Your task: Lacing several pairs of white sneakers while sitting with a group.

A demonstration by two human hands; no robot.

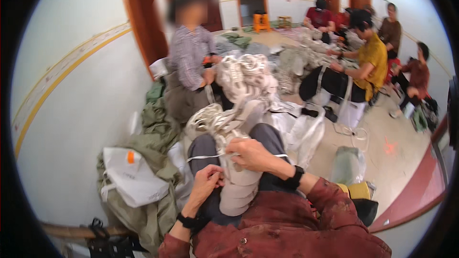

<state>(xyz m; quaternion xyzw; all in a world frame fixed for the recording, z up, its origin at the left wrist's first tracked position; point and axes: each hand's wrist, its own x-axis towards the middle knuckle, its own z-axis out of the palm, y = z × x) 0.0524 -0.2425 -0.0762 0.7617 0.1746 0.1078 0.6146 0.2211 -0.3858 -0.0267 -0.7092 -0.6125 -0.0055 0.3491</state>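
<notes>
Between my knees lies a row of nested beige shoe uppers [237, 193], running from my lap toward a pile of more uppers. A thin white shoelace [203, 156] stretches sideways across them, its ends reaching out over both knees. My right hand [253, 155] is over the uppers with its fingers pinched at the shoelace. Lower and to the left, my left hand [207, 181] is closed beside the row, fingertips together. Whatever those left fingers hold is too small to make out.
Ahead is a big heap of pale shoe uppers [246, 79]. A person in a checked shirt [186, 50] sits close by it, and one in yellow [370, 62] works at the right. Olive cloth [158, 162] and a white bag [129, 177] lie at my left. A clear plastic bag [349, 165] is on the floor.
</notes>
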